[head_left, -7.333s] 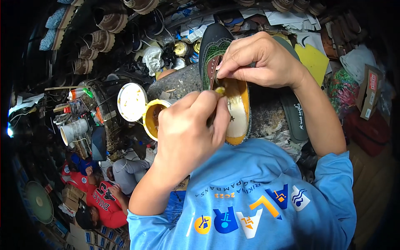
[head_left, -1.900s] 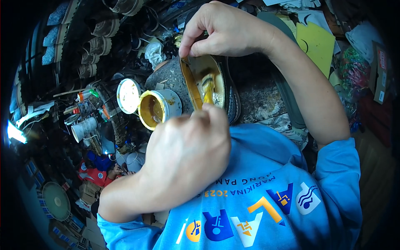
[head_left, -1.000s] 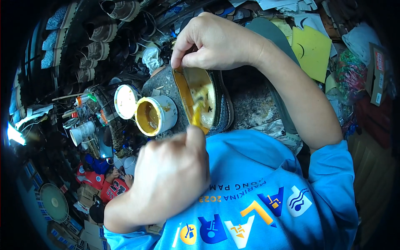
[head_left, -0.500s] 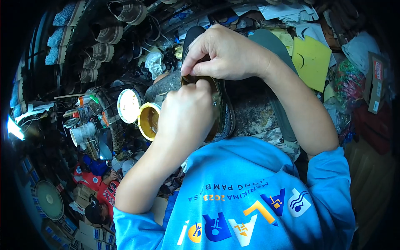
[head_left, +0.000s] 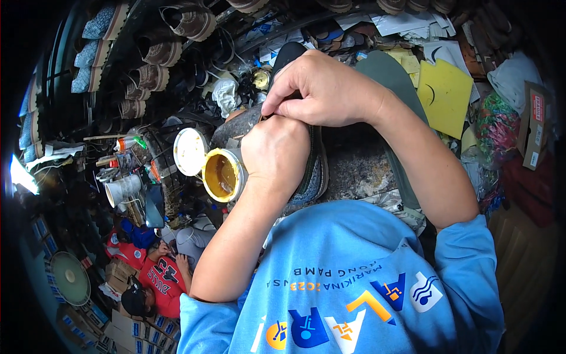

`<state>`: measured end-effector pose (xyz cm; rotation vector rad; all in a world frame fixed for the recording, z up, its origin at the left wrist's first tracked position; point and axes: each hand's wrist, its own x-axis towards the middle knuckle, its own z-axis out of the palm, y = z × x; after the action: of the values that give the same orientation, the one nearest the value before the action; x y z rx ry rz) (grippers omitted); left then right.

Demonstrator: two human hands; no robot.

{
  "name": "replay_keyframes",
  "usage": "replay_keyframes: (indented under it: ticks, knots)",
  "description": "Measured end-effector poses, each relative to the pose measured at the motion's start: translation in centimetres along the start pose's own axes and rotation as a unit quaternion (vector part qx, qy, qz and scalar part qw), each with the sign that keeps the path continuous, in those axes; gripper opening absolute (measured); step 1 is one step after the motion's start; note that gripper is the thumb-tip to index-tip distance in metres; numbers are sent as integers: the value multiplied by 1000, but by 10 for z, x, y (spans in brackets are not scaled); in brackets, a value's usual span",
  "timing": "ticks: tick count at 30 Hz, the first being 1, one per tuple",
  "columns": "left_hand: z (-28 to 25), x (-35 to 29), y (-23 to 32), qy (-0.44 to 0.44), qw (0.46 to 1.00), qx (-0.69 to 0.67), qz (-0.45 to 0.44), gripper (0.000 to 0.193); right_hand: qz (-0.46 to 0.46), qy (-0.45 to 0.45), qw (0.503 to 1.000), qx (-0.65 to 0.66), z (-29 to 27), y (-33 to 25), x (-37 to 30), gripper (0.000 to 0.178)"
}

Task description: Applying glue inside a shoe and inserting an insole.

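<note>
A dark shoe (head_left: 318,177) with a grey speckled side lies before me, its toe end pointing away. My left hand (head_left: 276,150) is curled closed over its opening, and the fingers are turned under, so what they grip is hidden. My right hand (head_left: 321,88) pinches at the shoe's edge, thumb against forefinger, just beyond the left knuckles. A thin brown strip of edge shows between the two hands. Left of my left wrist stands an open tub (head_left: 242,171) with yellow-brown glue-like paste inside, its white lid (head_left: 190,151) tilted beside it.
A long dark green sole-shaped piece (head_left: 407,171) runs under my right forearm. Yellow sheets (head_left: 443,97) lie at the right. Brown shoes (head_left: 159,50) line a rack at upper left. A white mug (head_left: 122,189) stands left. A person in red (head_left: 159,283) sits at lower left.
My left hand has moved slightly up and right, closer under the right hand, and now covers the shoe's brown inside. The whole view has shifted a little.
</note>
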<state>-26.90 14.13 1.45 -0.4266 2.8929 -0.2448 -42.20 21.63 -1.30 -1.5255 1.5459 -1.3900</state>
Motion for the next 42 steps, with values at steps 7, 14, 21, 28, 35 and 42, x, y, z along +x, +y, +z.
replay_keyframes:
  ticks: [7,14,21,28,35,42]
  knots:
    - [-64,-42,-18,-55,982,-170,66,15,18,2,1000,1,0,-3,-5,25]
    - [-54,-54,-13,-35,991,-71,105,20,-2,-3,1000,-6,4,-8,-1,26]
    - [-109,-84,-25,-97,966,-203,127,16,-53,18,998,-42,2,-12,-4,19]
    - [-120,-144,-74,256,863,-409,-147,28,-54,40,997,-43,-8,-7,-14,19]
    - [-12,-209,-172,214,393,-874,-190,33,-56,-48,996,48,-21,-10,-14,18]
    - [83,-213,-162,34,583,-723,-370,46,113,228,967,21,-1,-42,-87,39]
